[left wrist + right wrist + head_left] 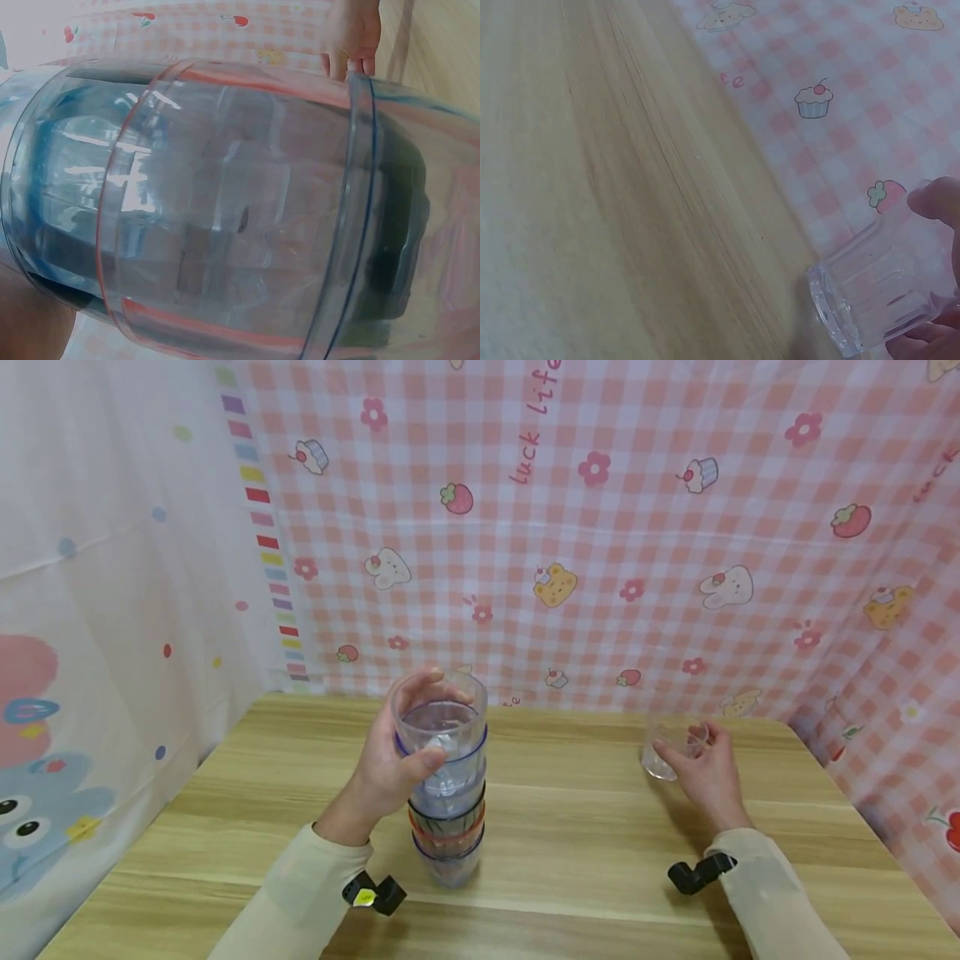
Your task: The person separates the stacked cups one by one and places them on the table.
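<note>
A tall stack of nested clear cups [448,793], with blue, black and orange rims, rises at the middle-left of the table. My left hand [381,764] grips it near the top, the thumb across the front and fingers behind the uppermost cup. Up close in the left wrist view, the stacked cups [225,202] fill most of the picture. Toward the far right of the table, my right hand [708,777] holds a single clear cup [657,758] between thumb and fingers. That cup's thick ridged base [836,315] shows in the right wrist view.
A wood-grain table [570,843] spreads between the two hands. Pink checked cloth [510,543] hangs behind it and along the right side. On the left hangs a white patterned cloth [112,568]. Each wrist wears a small black camera [701,872].
</note>
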Motion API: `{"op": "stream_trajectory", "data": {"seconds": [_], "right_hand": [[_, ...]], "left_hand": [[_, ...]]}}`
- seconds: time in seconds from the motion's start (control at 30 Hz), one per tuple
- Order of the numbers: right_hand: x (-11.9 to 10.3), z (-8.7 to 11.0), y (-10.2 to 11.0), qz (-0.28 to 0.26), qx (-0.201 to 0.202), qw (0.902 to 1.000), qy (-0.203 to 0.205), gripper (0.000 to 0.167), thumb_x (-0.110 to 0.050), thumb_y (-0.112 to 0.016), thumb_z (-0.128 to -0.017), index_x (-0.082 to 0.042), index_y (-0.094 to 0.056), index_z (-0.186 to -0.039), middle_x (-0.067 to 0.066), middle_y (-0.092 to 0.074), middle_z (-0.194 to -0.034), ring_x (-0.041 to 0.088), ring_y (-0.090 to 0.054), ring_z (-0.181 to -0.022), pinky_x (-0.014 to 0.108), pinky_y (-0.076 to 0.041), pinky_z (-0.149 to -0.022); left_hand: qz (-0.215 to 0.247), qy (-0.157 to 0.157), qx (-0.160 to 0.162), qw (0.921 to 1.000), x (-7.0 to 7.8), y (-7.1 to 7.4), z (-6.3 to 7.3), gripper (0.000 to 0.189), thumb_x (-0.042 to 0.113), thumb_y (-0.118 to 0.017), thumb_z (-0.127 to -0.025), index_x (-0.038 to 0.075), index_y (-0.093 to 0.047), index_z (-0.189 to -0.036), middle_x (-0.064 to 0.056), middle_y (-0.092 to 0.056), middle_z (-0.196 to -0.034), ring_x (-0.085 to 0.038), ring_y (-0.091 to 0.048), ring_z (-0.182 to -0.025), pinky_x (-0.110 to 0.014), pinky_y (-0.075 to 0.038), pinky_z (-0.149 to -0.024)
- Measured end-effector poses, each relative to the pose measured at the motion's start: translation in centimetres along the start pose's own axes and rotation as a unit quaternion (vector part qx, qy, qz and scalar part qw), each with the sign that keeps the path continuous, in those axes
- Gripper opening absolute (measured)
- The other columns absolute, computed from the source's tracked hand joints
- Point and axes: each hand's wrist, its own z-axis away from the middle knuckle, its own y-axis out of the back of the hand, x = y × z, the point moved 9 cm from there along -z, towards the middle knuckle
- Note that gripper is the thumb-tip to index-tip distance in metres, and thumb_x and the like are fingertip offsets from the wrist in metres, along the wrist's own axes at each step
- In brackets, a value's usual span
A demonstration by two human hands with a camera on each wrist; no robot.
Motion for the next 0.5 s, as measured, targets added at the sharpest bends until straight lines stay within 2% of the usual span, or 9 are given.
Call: {"op": "stream_trajectory", "data": {"seconds": [0.5], "right_hand": [[-0.2,-1.1,0.4,0.043,-0.014,0.9989,0.009,0.105,-0.040,-0.068,-0.106,0.000,0.004,-0.171,0.031,-0.022,-0.175,0.052,-0.032,-0.157,0.065,-0.034,-0.126]], "left_hand": [[0.003,0.007,0.000,1.0000,-0.1,0.0,0.1,0.073,0.061,-0.077,-0.095,0.029,-0.048,-0.153,0.008,-0.068,-0.135,-0.012,-0.070,-0.120,-0.033,-0.058,-0.101]]}}
